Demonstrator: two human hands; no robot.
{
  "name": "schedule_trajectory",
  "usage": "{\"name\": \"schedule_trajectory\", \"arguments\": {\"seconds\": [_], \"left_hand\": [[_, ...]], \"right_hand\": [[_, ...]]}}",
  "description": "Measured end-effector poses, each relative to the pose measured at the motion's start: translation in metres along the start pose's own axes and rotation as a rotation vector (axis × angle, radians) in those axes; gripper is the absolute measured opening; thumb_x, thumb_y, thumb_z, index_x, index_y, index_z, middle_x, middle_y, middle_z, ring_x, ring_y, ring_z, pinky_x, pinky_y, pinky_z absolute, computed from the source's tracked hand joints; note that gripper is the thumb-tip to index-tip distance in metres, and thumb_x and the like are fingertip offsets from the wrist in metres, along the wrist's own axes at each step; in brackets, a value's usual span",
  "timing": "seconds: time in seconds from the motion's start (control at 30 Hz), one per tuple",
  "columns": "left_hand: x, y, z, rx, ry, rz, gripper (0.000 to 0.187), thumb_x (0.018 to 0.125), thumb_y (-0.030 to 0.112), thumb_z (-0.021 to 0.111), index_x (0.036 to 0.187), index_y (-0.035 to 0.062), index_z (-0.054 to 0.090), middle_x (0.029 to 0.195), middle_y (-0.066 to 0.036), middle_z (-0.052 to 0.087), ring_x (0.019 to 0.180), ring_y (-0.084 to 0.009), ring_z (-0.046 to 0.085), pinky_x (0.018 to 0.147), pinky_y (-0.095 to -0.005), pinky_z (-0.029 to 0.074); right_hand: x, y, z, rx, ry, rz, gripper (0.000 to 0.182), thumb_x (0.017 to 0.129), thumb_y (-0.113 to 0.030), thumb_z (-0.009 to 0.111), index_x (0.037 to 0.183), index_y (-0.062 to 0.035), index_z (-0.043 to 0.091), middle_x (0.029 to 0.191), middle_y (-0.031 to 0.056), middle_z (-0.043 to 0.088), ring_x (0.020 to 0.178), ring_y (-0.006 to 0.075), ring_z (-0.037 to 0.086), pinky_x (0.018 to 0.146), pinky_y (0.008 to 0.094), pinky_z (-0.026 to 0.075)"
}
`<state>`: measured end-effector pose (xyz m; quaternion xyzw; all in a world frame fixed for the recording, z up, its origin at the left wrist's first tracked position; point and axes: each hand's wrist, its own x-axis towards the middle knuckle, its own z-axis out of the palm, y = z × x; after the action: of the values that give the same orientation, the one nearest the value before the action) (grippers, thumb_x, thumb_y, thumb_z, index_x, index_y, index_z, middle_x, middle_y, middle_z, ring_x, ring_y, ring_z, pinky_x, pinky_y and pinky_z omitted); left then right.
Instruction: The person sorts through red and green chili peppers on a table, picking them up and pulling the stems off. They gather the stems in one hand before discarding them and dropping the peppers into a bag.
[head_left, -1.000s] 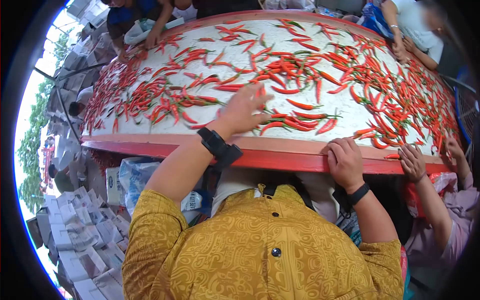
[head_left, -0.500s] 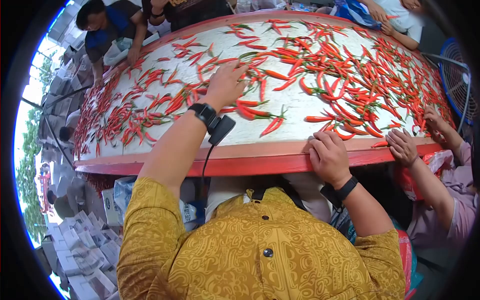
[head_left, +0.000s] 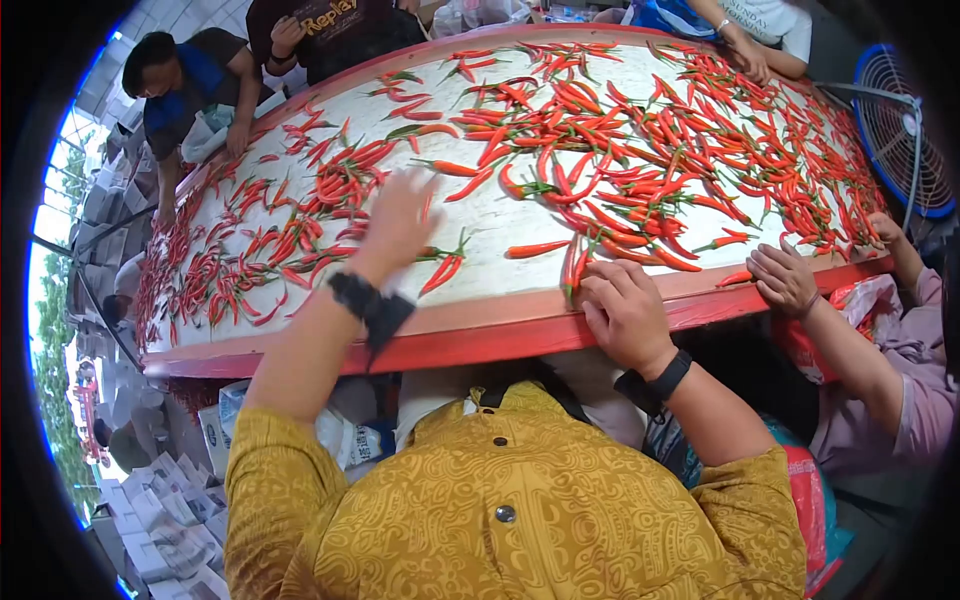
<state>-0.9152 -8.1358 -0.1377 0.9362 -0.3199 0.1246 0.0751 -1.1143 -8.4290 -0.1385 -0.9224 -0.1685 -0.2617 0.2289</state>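
Note:
Many red chili peppers (head_left: 640,185) with green stems lie spread over a large white table top. Over the left-middle part, my left hand (head_left: 400,225) reaches in, blurred by motion, its fingers stretched out and apart. A chili shows beside those fingers. At the near rim, my right hand (head_left: 625,308) rests with its fingers curled down; what lies under them is hidden. Just left of its fingertips, a couple of chilies (head_left: 575,262) point toward the rim, one stem reaching over it. A single chili (head_left: 537,250) lies slightly farther left.
The table's red and tan rim (head_left: 480,335) runs close before me. To the right, another person's hand (head_left: 785,278) is at the rim near a red bag (head_left: 860,310). More people work along the far side. A fan (head_left: 900,130) stands at the right end.
My left hand has swept left and toward me, with a gap opening among the chilies to its right. My right hand stays at the rim, now beside a couple of chilies. The view has shifted.

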Motion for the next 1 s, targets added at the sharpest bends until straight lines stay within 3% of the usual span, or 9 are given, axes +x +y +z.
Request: {"name": "schedule_trajectory", "arguments": {"seconds": [0.03,0.1,0.23,0.33,0.43,0.57,0.73,0.8,1.0], "left_hand": [[-0.019,0.036,0.004,0.009,-0.024,0.070,0.057,0.080,0.024,0.063,0.132,0.0124,0.045,0.139,-0.016,0.038,0.128,-0.0375,0.034,0.105,-0.0485,0.028],[-0.046,0.098,-0.017,-0.050,-0.262,0.121,0.057,0.084,0.031,0.057,0.137,0.0177,0.041,0.145,-0.014,0.031,0.134,-0.0384,0.024,0.102,-0.0588,0.024],[-0.062,0.136,-0.026,-0.045,-0.207,0.102,0.055,0.086,0.033,0.055,0.137,0.0204,0.041,0.145,-0.013,0.032,0.133,-0.0400,0.025,0.102,-0.0622,0.022],[-0.059,0.150,-0.011,-0.047,-0.178,0.102,0.052,0.085,0.034,0.055,0.134,0.0196,0.046,0.143,-0.014,0.034,0.132,-0.0403,0.026,0.102,-0.0618,0.021],[-0.050,0.164,-0.009,-0.085,-0.160,0.052,0.048,0.085,0.033,0.055,0.130,0.0186,0.050,0.142,-0.014,0.036,0.132,-0.0396,0.027,0.104,-0.0600,0.021],[-0.042,0.185,-0.006,-0.106,-0.111,0.020,0.045,0.084,0.030,0.056,0.127,0.0166,0.053,0.139,-0.014,0.040,0.130,-0.0373,0.032,0.104,-0.0551,0.024],[-0.027,0.209,-0.001,-0.118,-0.056,0.038,0.045,0.082,0.027,0.058,0.124,0.0130,0.054,0.135,-0.013,0.044,0.127,-0.0371,0.036,0.104,-0.0500,0.028],[-0.021,0.217,0.000,-0.136,-0.038,0.046,0.045,0.081,0.025,0.059,0.124,0.0119,0.054,0.134,-0.014,0.045,0.126,-0.0369,0.037,0.103,-0.0487,0.030],[-0.008,0.241,0.013,-0.171,0.050,0.010,0.048,0.081,0.030,0.059,0.126,0.0172,0.052,0.135,-0.011,0.044,0.127,-0.0334,0.036,0.102,-0.0483,0.032]], "right_hand": [[-0.002,0.010,-0.001,0.101,-0.034,0.024,0.021,0.073,-0.012,0.064,0.092,-0.0043,0.060,0.102,0.0106,0.060,0.095,0.0310,0.054,0.085,0.0406,0.045],[0.020,0.024,-0.024,0.078,-0.006,-0.039,0.020,0.074,-0.011,0.064,0.092,-0.0041,0.060,0.101,0.0109,0.060,0.094,0.0311,0.054,0.085,0.0408,0.045],[0.098,0.067,-0.038,-0.051,-0.153,-0.114,0.014,0.076,-0.010,0.060,0.089,-0.0042,0.063,0.095,0.0119,0.062,0.094,0.0311,0.056,0.083,0.0403,0.047],[0.144,0.127,0.024,-0.317,-0.308,-0.259,0.017,0.079,-0.012,0.056,0.091,-0.0052,0.065,0.092,0.0115,0.064,0.100,0.0297,0.057,0.082,0.0397,0.050],[0.169,0.123,0.026,-0.428,-0.599,0.007,0.020,0.085,-0.015,0.053,0.097,-0.0083,0.067,0.104,0.0105,0.064,0.106,0.0286,0.058,0.081,0.0400,0.052],[0.171,0.144,0.056,-0.303,-0.429,0.096,0.022,0.086,-0.015,0.051,0.100,-0.0109,0.068,0.106,0.0098,0.065,0.098,0.0257,0.063,0.079,0.0395,0.052],[0.170,0.149,0.035,-0.305,-0.630,0.166,0.023,0.086,-0.017,0.054,0.103,-0.0098,0.066,0.099,0.0112,0.067,0.095,0.0265,0.064,0.080,0.0386,0.052],[0.163,0.157,0.028,-0.146,-0.544,0.046,0.021,0.079,-0.025,0.065,0.091,-0.0071,0.064,0.089,0.0129,0.067,0.083,0.0292,0.064,0.074,0.0404,0.050],[0.151,0.189,-0.034,0.408,-0.209,0.195,0.025,0.082,-0.023,0.063,0.096,-0.0023,0.063,0.091,0.0162,0.066,0.084,0.0300,0.064,0.075,0.0363,0.050]]}}
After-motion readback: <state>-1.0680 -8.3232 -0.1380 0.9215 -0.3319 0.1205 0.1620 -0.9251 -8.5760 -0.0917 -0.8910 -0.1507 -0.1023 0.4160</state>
